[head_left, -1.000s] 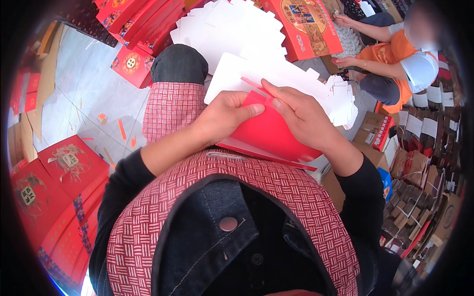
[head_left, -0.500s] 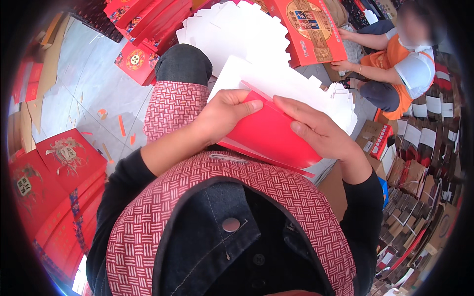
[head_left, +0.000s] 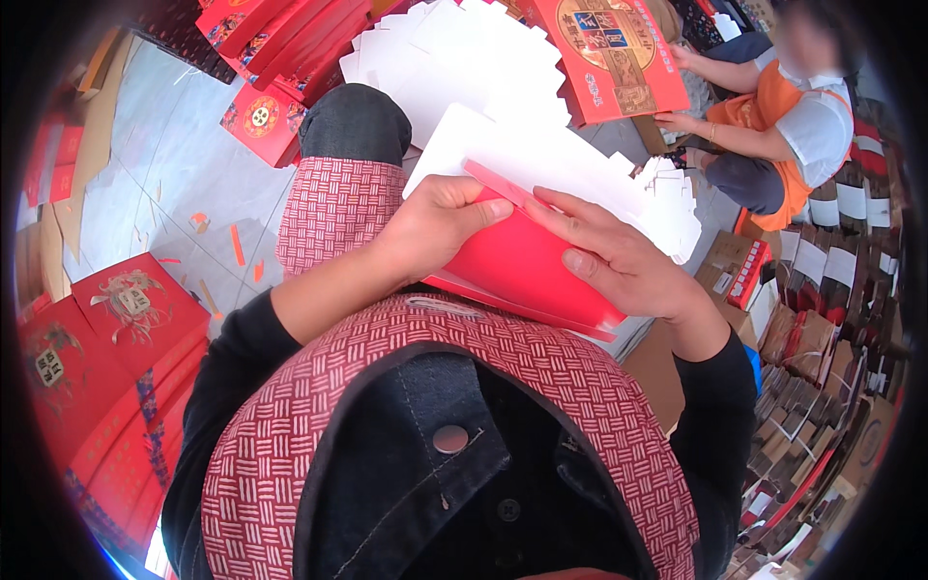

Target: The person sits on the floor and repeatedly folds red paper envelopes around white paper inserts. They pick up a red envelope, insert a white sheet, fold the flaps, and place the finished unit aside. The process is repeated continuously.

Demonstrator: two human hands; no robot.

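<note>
A red card piece (head_left: 522, 261) lies across my lap, with a narrow folded flap along its far edge. My left hand (head_left: 435, 222) is closed on its upper left part, thumb on top and the fingers mostly hidden beneath. My right hand (head_left: 628, 256) lies on the right part of the card, fingers stretched along the folded edge and thumb resting on the red face. Beyond both hands, a white sheet (head_left: 541, 169) extends away from me. The underside of the card is hidden.
White cut sheets (head_left: 454, 63) are piled ahead. Red boxes (head_left: 266, 121) stack at the far left, more red boxes (head_left: 135, 300) at near left. Bundled cardboard (head_left: 812, 358) fills the right. A co-worker (head_left: 788, 126) holds a red printed box (head_left: 619, 63). Orange scraps (head_left: 238, 246) dot the floor.
My right fingers and thumb have shifted slightly along the card, and its right corner looks more bent up. My left hand keeps its hold. The co-worker's box has shifted slightly.
</note>
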